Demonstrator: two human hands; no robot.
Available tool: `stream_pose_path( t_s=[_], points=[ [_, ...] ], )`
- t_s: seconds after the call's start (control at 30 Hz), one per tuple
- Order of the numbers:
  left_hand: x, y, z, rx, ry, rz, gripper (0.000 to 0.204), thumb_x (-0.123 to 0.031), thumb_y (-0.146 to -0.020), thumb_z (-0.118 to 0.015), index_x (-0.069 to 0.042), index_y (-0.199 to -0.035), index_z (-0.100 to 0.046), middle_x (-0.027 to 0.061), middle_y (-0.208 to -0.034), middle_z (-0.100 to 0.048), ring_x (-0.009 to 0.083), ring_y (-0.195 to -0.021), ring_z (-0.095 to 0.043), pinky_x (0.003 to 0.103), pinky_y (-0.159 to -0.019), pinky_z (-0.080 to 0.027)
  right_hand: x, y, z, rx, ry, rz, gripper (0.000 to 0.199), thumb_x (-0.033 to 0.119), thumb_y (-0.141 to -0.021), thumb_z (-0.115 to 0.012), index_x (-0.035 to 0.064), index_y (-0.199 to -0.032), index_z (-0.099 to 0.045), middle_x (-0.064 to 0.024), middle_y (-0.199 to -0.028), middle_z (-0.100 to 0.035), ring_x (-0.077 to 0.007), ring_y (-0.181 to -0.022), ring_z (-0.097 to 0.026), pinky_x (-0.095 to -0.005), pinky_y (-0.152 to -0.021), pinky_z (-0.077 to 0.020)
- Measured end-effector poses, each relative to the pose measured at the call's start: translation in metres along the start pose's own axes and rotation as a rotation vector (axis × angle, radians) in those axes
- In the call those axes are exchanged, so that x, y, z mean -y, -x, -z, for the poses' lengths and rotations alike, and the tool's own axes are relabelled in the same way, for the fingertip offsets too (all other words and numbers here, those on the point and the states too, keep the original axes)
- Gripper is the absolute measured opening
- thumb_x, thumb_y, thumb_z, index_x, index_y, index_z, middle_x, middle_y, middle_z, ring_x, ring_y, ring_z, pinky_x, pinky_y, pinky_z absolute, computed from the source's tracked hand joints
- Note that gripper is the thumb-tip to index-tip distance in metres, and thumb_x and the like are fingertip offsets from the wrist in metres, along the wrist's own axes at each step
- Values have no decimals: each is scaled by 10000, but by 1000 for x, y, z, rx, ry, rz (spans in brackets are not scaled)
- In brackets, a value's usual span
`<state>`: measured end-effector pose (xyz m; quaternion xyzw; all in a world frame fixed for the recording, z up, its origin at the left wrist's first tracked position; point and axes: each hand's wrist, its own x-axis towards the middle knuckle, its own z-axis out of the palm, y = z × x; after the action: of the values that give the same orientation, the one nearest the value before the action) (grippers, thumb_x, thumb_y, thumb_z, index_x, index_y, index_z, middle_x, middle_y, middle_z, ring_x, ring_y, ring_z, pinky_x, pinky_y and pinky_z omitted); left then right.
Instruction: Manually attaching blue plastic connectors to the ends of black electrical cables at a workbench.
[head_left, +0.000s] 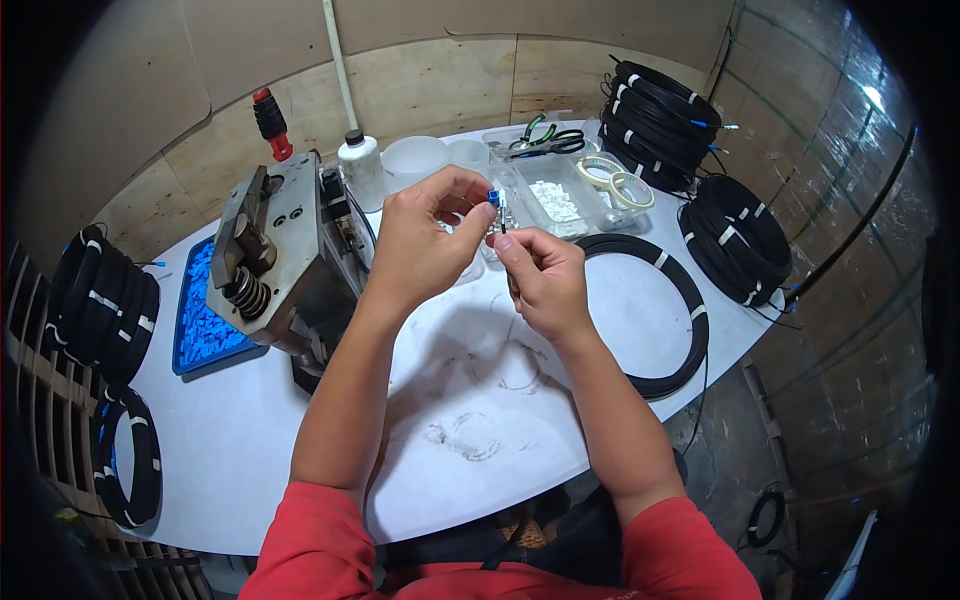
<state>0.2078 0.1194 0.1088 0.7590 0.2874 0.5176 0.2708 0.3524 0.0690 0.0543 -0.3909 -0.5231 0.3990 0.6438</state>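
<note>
Two hands (425,235) (540,275) pinch one blue connector (493,198).

Surface (500,420): white, rounded, scuffed with grey ring marks near my edge. On it I log: a grey metal press machine (285,260) at left; a blue tray of small blue plastic pieces (200,320) just beside it; a white plastic bottle (362,170); clear plastic containers (560,195); rolls of pale tape (620,180); green-handled pliers (540,135); black cable coils (660,310), one flat at centre right, others stacked behind.
</note>
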Motion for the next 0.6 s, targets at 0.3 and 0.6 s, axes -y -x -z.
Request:
stream_pose_path(
  t_s=[0.3,0.6],
  points=[
    [0,1,1,-2,8,-2,130,-45,-811,-668,11,-926,-644,50,-800,-676,86,-736,-634,238,-695,-507,0,1,-2,6,22,15,168,166,-924,-632,9,-880,-675,91,-601,-468,3,-532,-345,-194,-466,-267],
    [-1,0,1,3,8,-12,121,-40,-809,-666,9,-916,-642,49,-795,-675,83,-730,-633,235,-681,-507,-1,0,-1,3,26,23,165,165,-922,-634,13,-875,-678,96,-604,-464,3,-536,-342,-196,-468,-264]
  ],
)
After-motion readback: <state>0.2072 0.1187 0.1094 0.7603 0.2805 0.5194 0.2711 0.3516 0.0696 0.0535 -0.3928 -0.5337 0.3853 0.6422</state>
